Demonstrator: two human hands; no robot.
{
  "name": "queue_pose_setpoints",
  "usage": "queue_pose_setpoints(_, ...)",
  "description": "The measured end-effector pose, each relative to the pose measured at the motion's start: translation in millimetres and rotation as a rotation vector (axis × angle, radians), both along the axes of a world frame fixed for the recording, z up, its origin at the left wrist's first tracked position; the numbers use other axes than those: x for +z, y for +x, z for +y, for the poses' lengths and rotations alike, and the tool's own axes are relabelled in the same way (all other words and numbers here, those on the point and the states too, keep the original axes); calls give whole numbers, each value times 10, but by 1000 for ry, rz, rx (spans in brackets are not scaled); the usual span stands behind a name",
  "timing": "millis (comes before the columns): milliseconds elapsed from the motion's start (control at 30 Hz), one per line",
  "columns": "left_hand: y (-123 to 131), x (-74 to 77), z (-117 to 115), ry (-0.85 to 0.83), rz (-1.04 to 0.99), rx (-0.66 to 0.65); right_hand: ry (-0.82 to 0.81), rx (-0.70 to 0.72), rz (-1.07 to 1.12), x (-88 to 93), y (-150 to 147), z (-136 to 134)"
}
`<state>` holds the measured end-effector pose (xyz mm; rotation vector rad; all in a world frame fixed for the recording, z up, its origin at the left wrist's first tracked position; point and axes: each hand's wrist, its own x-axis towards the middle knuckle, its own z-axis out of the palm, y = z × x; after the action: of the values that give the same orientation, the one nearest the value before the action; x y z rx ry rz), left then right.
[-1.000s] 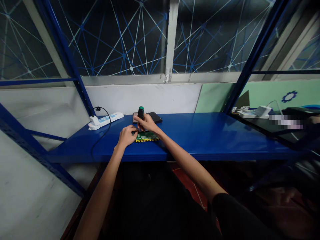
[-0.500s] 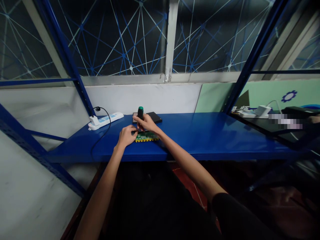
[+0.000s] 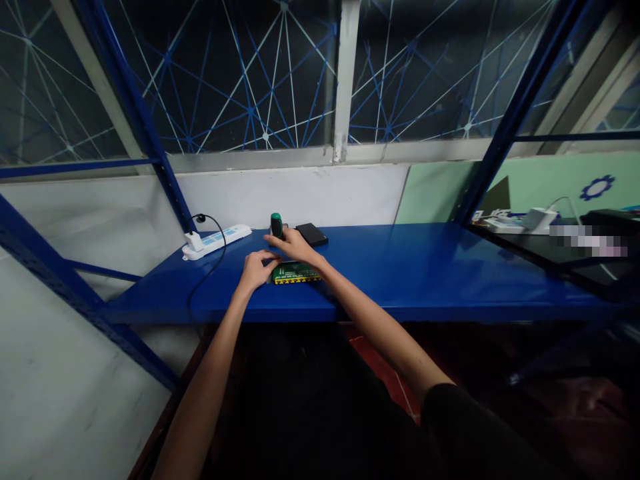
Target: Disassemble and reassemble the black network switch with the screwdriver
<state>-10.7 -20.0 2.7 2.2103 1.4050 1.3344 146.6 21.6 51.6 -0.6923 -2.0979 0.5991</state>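
My right hand [image 3: 295, 245] is closed around a screwdriver with a green and black handle [image 3: 276, 225], held nearly upright. Its tip is hidden behind my fingers. Below that hand, a green circuit board [image 3: 295, 271] with a row of yellow ports along its front edge lies on the blue tabletop. My left hand [image 3: 256, 269] is at the board's left end, thumb and fingers brought together near its rear corner. What they pinch, if anything, cannot be made out. Just behind my right hand lies a flat black case [image 3: 313, 234].
A white power strip [image 3: 217, 241] with a plug and a black cable [image 3: 220, 257] lies on the left of the blue table [image 3: 400, 267]. Blue frame posts [image 3: 173, 193] rise at both sides. At the right, a black surface holds a white charger [image 3: 539, 220].
The screwdriver handle has shifted slightly left and leans a little differently. My left fingers reach farther over the board's rear corner. The whole view has shifted slightly.
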Motion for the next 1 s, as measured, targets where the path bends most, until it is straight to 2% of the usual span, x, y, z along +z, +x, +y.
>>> queue_pose_setpoints(200, -5, -18, 2, 28, 7, 61, 3, -48, 49, -46, -3, 9)
queue_pose_setpoints(700, 21, 18, -30, 0, 15, 44, -81, -45, 98, -106, 20, 46)
queue_pose_setpoints(833, 24, -12, -8, -5, -18, 76, -71, -98, 100, -105, 23, 40)
queue_pose_setpoints(1000, 21, -46, 11, 41, -6, 19, -66, -122, 97, -112, 20, 43)
